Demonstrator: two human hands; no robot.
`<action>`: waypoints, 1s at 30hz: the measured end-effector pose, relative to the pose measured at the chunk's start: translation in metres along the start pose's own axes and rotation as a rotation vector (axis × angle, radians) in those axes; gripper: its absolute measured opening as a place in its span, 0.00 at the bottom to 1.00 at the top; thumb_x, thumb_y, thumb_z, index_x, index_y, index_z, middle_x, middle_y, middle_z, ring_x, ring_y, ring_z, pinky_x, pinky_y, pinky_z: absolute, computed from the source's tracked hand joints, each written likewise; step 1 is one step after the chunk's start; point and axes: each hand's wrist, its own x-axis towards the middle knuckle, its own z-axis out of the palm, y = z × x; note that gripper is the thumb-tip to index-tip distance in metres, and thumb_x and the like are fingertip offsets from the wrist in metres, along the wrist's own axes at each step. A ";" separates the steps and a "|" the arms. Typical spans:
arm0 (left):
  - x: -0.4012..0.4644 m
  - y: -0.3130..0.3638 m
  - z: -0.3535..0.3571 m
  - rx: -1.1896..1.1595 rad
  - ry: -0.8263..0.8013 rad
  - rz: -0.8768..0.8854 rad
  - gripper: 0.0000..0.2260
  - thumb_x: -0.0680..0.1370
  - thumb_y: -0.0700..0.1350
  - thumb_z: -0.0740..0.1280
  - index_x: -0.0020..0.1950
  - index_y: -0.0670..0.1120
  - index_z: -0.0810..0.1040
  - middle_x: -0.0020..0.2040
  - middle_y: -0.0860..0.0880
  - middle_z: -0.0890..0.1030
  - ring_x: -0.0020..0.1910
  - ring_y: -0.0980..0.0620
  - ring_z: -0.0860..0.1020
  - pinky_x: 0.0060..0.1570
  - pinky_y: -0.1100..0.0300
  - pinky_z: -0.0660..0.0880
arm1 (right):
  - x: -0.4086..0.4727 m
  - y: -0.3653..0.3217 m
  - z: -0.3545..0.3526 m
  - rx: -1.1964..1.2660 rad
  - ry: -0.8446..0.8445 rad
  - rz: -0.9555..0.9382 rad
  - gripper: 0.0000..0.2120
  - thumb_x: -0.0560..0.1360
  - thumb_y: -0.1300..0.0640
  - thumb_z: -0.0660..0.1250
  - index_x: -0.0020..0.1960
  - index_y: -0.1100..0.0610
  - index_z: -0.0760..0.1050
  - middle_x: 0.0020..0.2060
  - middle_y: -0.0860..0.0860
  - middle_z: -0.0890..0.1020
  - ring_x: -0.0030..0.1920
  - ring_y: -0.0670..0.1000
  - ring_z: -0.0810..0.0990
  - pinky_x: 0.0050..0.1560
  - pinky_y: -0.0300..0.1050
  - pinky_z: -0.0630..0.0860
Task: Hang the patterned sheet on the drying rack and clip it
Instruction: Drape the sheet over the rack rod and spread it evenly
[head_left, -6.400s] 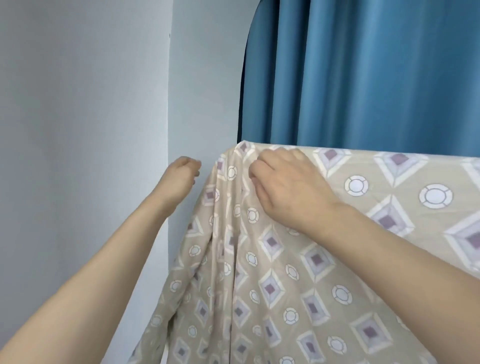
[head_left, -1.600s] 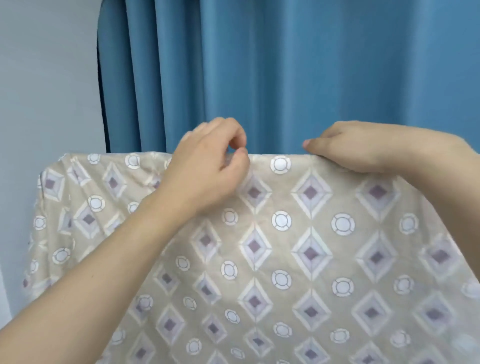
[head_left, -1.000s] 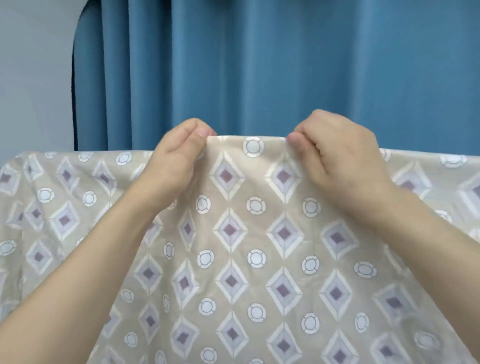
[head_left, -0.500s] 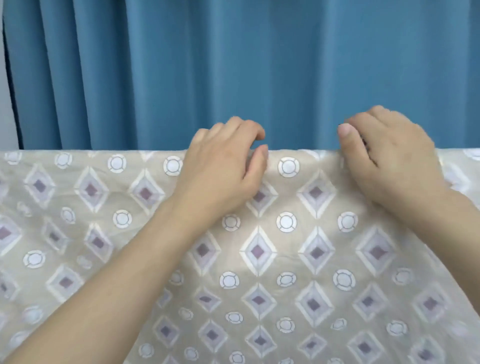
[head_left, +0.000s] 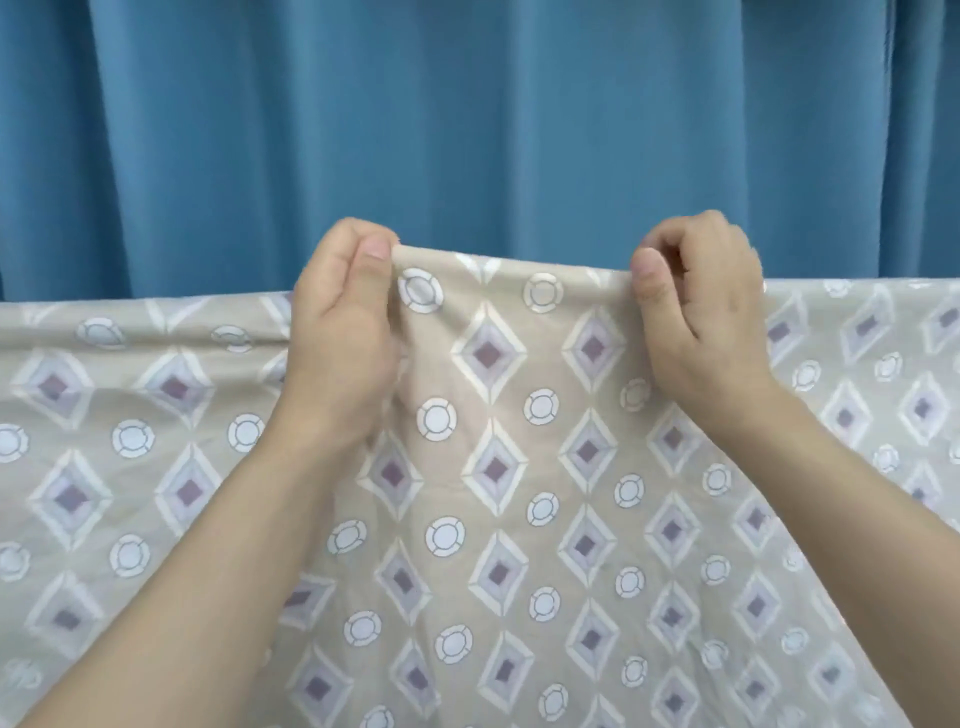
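Currently: beige diamond-and-circle patterned sheet (head_left: 493, 467), top fold running left-right, pinched and lifted by left hand (head_left: 343, 332) and right hand (head_left: 701, 322); rack hidden beneath.

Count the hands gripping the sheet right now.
2. The left hand pinches the sheet's raised top edge at centre-left; the right hand pinches it at centre-right. None seem hidden.
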 end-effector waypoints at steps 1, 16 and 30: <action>-0.001 0.000 -0.002 -0.006 0.000 -0.002 0.12 0.80 0.43 0.57 0.36 0.46 0.68 0.30 0.48 0.67 0.31 0.53 0.64 0.30 0.59 0.63 | 0.000 0.006 -0.003 -0.095 -0.021 -0.006 0.16 0.80 0.48 0.54 0.50 0.58 0.75 0.44 0.51 0.75 0.45 0.52 0.70 0.50 0.47 0.60; -0.022 -0.010 0.043 0.963 -0.170 0.611 0.04 0.78 0.45 0.65 0.47 0.48 0.79 0.48 0.51 0.75 0.46 0.44 0.68 0.48 0.49 0.65 | -0.023 0.027 -0.003 -0.185 0.100 -0.114 0.13 0.81 0.59 0.55 0.43 0.62 0.73 0.38 0.58 0.74 0.37 0.57 0.69 0.42 0.51 0.62; -0.048 -0.026 0.050 1.122 -0.337 0.519 0.06 0.73 0.44 0.57 0.42 0.46 0.74 0.43 0.51 0.74 0.44 0.46 0.68 0.50 0.53 0.59 | -0.022 0.057 -0.030 -0.262 0.010 -0.071 0.16 0.79 0.52 0.55 0.54 0.62 0.76 0.50 0.58 0.77 0.49 0.57 0.73 0.51 0.52 0.65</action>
